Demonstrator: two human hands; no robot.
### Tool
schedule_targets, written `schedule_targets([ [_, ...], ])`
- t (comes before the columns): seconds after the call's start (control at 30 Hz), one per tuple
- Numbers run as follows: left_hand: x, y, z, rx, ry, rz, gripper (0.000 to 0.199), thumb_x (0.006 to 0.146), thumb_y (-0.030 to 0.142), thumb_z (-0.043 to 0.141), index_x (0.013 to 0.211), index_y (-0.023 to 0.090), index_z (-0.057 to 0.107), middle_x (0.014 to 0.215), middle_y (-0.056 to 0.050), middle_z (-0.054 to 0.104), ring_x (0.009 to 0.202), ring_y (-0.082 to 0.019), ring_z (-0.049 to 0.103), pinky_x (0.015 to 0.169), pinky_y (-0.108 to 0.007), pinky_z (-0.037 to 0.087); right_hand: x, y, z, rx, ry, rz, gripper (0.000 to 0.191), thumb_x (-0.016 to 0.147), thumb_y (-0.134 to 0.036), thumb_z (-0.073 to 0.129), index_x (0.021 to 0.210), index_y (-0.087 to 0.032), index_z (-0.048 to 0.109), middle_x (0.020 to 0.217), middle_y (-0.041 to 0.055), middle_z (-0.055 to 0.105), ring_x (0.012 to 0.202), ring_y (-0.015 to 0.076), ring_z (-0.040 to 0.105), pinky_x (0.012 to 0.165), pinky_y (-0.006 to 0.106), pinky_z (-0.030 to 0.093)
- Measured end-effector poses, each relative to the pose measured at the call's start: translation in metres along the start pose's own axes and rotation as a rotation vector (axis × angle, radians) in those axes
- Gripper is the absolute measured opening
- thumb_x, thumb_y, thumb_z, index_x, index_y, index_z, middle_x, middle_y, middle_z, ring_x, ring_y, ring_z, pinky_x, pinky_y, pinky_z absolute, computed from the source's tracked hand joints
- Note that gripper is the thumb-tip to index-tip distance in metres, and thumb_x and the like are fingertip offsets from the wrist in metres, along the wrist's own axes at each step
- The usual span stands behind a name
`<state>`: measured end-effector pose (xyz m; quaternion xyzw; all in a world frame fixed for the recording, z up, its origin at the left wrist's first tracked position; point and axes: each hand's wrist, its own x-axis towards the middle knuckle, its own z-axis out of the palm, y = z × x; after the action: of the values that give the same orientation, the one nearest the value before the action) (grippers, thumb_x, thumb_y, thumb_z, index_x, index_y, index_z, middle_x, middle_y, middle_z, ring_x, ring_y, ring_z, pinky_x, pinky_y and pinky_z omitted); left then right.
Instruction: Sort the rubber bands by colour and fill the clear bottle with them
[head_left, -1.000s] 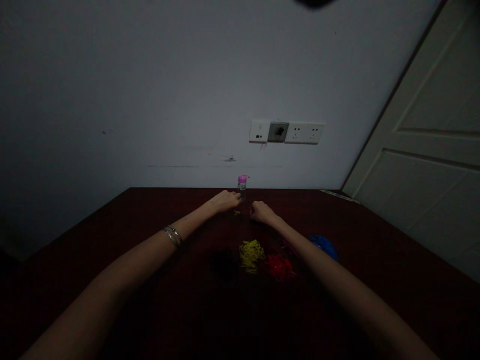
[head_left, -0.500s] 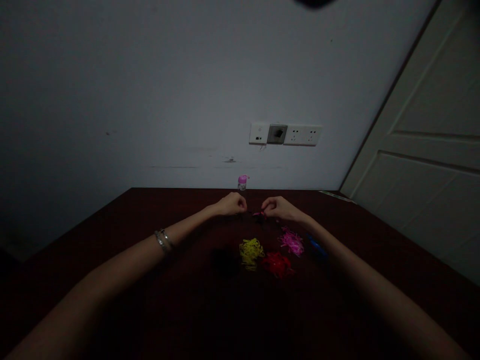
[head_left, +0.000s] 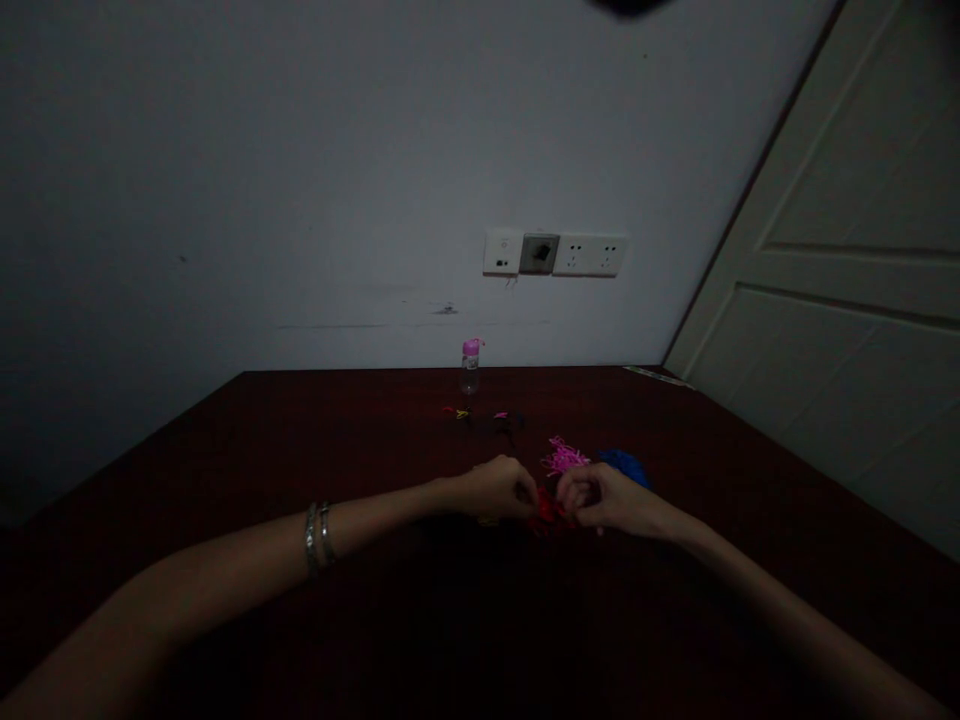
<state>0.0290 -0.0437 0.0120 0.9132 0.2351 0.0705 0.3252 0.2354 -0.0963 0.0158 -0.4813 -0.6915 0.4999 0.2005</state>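
A pile of thin red strands (head_left: 546, 512), perhaps small rubber bands, lies on the dark table between both hands. My left hand (head_left: 501, 487) reaches its left side, thumb and fingers pinched on the red strands. From the right, my right hand (head_left: 609, 498) has its fingers curled closed on the same pile. How many strands each one grips is hard to see in the dim light. Mostly hidden under my left hand is a yellow pile (head_left: 488, 521). Just beyond my right hand are a pink pile (head_left: 564, 457) and a blue pile (head_left: 624, 465).
A small clear bottle with a pink cap (head_left: 470, 366) stands near the wall. In front of it lie a few yellow and red strands (head_left: 460, 413) and a small pink and dark group (head_left: 502, 416). Wall sockets (head_left: 589, 256) are above the dark red table (head_left: 337, 420); a white door is at right.
Both hands have come back toward me, from the small strands near the bottle to the red pile. The yellow pile is now mostly covered, and the camera view has shifted slightly.
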Motion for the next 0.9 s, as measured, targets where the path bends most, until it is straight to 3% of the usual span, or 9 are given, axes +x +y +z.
schedule_targets([
  [0.17,-0.002,0.003,-0.011,-0.054,0.031,0.016,0.016,0.067,0.015,0.056,0.077,0.011,0.067,0.072,-0.002,0.064,0.059,-0.007,0.053,0.054,-0.015,0.037,0.001,0.005,0.0,0.032,0.024,-0.009,0.023,0.058,-0.012,0.052,0.081,-0.014,0.055,0.066,-0.0006,0.056,0.056,0.0087,0.05,0.043,0.017,0.042],
  [0.37,-0.009,-0.002,-0.047,-0.081,0.139,-0.121,0.017,0.067,0.016,0.056,0.077,0.009,0.067,0.065,-0.002,0.062,0.056,-0.007,0.048,0.052,-0.016,0.036,0.002,-0.001,0.012,-0.105,0.092,-0.016,0.017,0.061,-0.015,0.054,0.078,-0.014,0.057,0.062,-0.0005,0.057,0.053,0.0091,0.05,0.044,0.018,0.04],
  [0.6,-0.066,-0.013,-0.091,-0.022,-0.063,-0.221,0.017,0.064,0.015,0.055,0.075,0.012,0.067,0.063,0.0,0.061,0.056,-0.007,0.048,0.052,-0.016,0.034,0.002,-0.009,0.004,-0.247,0.086,-0.026,0.02,0.065,-0.031,0.062,0.074,-0.014,0.061,0.058,0.0,0.055,0.05,0.0092,0.048,0.043,0.019,0.035],
  [0.73,-0.094,-0.036,-0.09,-0.019,-0.13,-0.296,0.017,0.063,0.014,0.054,0.074,0.013,0.067,0.066,0.001,0.062,0.061,-0.009,0.052,0.055,-0.016,0.037,0.016,-0.015,-0.011,-0.296,0.115,-0.096,0.018,0.067,-0.03,0.059,0.073,-0.013,0.062,0.059,0.0005,0.056,0.053,0.0099,0.049,0.048,0.02,0.038],
  [0.9,-0.101,-0.056,-0.078,0.08,-0.121,-0.384,0.011,0.063,0.019,0.059,0.069,0.012,0.066,0.062,0.001,0.061,0.057,-0.008,0.05,0.052,-0.016,0.035,0.06,-0.008,-0.04,-0.414,0.217,-0.163,0.02,0.069,-0.023,0.053,0.083,-0.012,0.063,0.069,0.0037,0.062,0.06,0.0125,0.055,0.054,0.022,0.042],
])
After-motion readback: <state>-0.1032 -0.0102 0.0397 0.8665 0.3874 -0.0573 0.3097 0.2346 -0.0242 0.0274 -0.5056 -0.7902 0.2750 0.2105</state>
